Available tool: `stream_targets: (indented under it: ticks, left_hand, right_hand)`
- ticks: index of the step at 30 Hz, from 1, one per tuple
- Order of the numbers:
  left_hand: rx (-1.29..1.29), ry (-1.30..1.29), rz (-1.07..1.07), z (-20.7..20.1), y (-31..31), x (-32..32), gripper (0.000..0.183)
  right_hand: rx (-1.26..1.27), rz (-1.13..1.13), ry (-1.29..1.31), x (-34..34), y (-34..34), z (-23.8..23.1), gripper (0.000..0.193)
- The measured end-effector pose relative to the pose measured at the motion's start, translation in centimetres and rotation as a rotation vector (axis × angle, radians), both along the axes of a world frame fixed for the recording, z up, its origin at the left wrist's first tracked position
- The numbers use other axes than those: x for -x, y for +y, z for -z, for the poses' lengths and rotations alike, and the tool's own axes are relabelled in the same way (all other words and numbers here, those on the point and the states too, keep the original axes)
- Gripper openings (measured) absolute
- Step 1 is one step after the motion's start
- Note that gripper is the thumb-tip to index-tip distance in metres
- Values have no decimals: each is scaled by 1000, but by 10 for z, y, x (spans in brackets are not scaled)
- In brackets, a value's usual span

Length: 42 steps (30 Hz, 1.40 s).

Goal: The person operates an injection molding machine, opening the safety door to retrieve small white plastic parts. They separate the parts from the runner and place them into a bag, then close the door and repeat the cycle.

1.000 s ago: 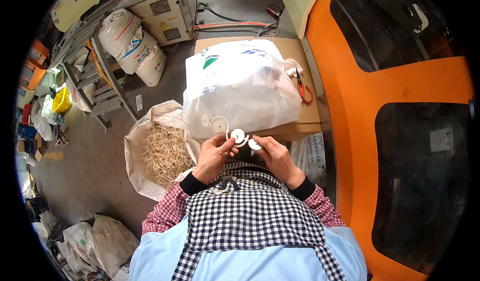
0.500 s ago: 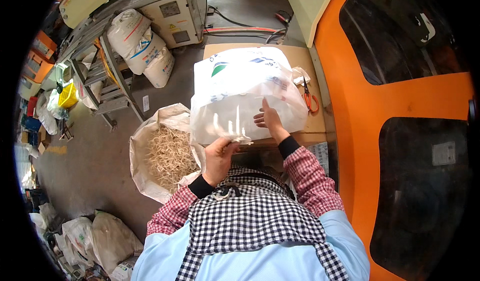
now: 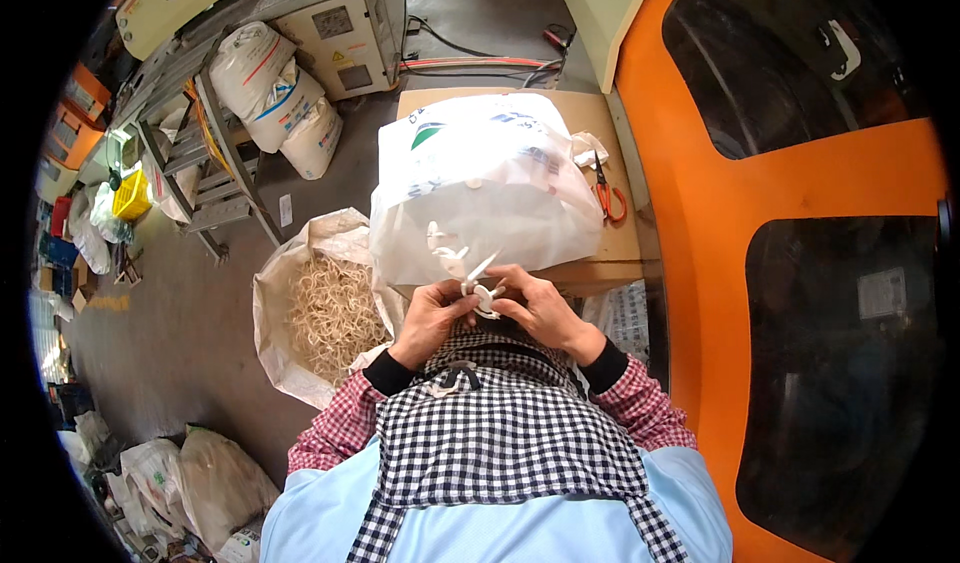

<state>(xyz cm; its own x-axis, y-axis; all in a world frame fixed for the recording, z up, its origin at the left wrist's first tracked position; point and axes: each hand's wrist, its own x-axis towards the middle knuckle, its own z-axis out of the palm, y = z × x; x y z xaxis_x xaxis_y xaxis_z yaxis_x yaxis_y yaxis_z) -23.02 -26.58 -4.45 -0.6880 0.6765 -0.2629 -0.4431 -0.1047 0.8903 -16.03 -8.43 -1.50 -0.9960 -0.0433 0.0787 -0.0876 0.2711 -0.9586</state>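
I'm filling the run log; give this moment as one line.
left hand: holds white plastic part | right hand: holds same part | behind: white bag

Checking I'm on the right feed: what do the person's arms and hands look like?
Both hands, left hand and right hand, are bare, no gloves. The sleeves are red plaid with black cuffs at the wrists. A black-and-white checked apron lies over a light blue top.

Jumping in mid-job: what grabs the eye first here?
Both hands, left hand and right hand, meet on a small white plastic piece in front of a big white plastic bag on a cardboard box. Left of it, an open sack of pale strips; right, an orange machine wall.
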Motion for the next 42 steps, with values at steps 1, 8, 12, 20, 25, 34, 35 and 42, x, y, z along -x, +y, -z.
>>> stream_targets:
  ticks: [1,8,12,20,25,34,35,42]
  left_hand:
    - [-9,-57,30,-4,0,2,14]
    - [123,-44,270,-17,1,2,22]
    - [145,83,121,-12,1,1,19]
    - [61,-1,-94,2,3,-1,18]
    - [61,-97,-56,3,-2,1,21]
    - [398,1178,-300,-5,-1,3,11]
    - [387,1381,-244,-1,-3,5,20]
    - [604,1505,-268,11,-8,34,31]
  right_hand:
    - [97,-7,-20,-3,2,-8,25]
    - [-295,-144,297,-4,14,-9,13]
    - [-85,-82,147,-14,3,-5,7]
    - [555,32,-270,-12,-9,5,23]
    - [591,-88,-327,-7,0,13,31]
    - [421,162,-477,26,-5,28,32]
    - [471,214,-545,35,-4,45,31]
    - [203,256,-489,121,-18,82,35]
